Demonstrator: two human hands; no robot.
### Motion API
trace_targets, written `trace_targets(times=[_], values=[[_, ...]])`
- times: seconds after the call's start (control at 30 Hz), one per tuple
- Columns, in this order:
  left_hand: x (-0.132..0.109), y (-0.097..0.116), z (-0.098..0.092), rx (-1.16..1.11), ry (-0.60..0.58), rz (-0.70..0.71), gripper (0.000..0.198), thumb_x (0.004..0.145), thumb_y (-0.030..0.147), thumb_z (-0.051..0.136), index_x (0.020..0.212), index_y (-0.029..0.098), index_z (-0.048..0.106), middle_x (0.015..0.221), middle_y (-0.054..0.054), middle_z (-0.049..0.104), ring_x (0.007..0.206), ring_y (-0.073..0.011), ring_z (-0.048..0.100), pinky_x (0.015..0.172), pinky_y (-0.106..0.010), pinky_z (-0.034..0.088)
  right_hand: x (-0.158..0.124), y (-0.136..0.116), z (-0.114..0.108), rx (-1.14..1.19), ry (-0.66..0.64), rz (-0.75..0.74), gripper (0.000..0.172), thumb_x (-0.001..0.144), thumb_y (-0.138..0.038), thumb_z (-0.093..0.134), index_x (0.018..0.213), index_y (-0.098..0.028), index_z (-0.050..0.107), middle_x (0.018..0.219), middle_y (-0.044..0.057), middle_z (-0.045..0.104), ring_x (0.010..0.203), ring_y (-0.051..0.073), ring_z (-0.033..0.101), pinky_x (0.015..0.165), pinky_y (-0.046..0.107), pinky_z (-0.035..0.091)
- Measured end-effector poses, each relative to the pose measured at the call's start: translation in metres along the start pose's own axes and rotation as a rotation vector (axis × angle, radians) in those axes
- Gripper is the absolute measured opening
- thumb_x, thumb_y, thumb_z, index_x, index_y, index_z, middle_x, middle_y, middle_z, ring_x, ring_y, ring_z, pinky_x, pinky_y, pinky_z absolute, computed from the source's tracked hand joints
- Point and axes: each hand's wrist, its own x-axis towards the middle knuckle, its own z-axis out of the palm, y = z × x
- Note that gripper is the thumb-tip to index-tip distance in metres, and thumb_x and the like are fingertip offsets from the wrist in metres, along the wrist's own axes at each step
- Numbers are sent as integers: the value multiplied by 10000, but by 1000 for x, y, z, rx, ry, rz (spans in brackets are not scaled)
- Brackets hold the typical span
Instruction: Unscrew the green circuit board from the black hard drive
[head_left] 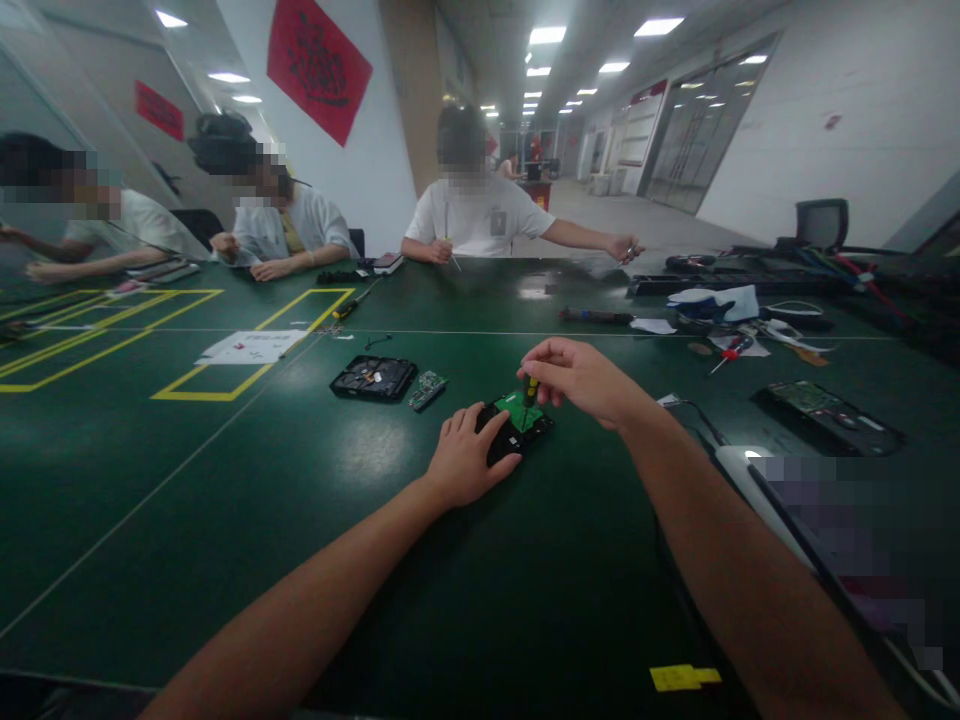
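A black hard drive (534,430) with a green circuit board (517,408) on top lies on the dark green table. My left hand (466,457) rests on its near left side, fingers curled over the casing, pressing it down. My right hand (581,378) pinches the top of a small yellow-and-black screwdriver (529,391) that stands upright with its tip on the green board.
A second opened hard drive (373,378) and a loose circuit board (427,390) lie to the left. Another drive (829,417) sits right, near cables and a red-handled screwdriver (729,353). Three people sit along the far edge. Yellow tape outlines (247,378) and paper (247,346) mark the left.
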Motion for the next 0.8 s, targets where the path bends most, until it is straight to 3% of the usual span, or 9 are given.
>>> trace_targets(times=[0.17,0.27,0.37,0.53,0.8], values=[[0,1,0,-5,8,-2,722,953,633,641,1577,307,479,1600,-156,409,1421,-416,422,1148,-603,387,1,2,-2,-40,-28,-11,170,946,-248,638,1058,-217,762,665,-11,608,570,114,547,475,223,388],[-1,1,1,-4,19,5,718,958,630,634,1578,302,477,1596,-159,412,1420,-412,422,1142,-602,392,1,2,-2,-13,-64,19,233,959,-227,598,1123,-219,763,662,0,623,584,133,583,503,244,424],[0,0,1,-1,21,8,714,960,629,632,1576,304,476,1597,-156,412,1420,-412,422,1139,-603,393,2,2,-1,-3,-62,13,191,951,-240,612,1061,-212,766,791,34,699,623,134,606,538,261,463],[0,1,0,-1,19,7,712,965,631,624,1581,307,471,1591,-158,419,1418,-410,426,1136,-605,398,3,6,1,-17,-57,-30,166,945,-371,701,982,-210,691,991,61,765,600,100,560,493,251,411],[0,-1,3,-3,26,12,720,964,639,620,1583,304,470,1597,-165,414,1422,-423,421,1132,-623,396,0,4,-1,-83,-22,-40,177,957,-390,692,936,-214,688,666,-10,623,560,117,545,491,250,398]])
